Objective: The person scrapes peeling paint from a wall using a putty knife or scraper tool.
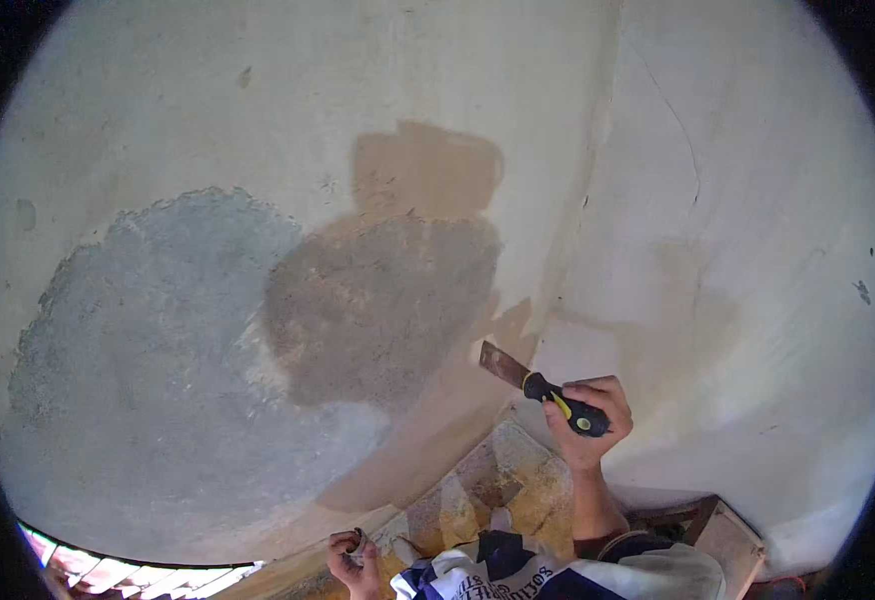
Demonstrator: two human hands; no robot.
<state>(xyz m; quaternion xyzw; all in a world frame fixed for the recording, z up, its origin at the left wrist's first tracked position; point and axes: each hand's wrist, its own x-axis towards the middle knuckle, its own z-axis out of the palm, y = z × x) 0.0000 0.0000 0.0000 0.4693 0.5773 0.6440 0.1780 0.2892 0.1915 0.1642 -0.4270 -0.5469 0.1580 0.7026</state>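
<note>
My right hand (591, 420) is closed round the black and yellow handle of a putty knife (503, 363). Its flat metal blade points up and left in front of the painted wall (518, 90); whether the tip touches the wall I cannot tell. Left of the blade, a wide grey patch (168, 310) with ragged paint edges shows on the wall. A brown shadow (388, 310) falls across part of that patch. Low in the view, my left hand (356, 565) is closed on a small dark and pale thing whose kind I cannot make out.
A second wall (758, 330) meets the first at a corner on the right, with a thin crack high up. Below lies a stained yellowish floor (458, 515). A wooden box-like piece (728, 545) stands at lower right. Bright slatted openings (148, 578) show at lower left.
</note>
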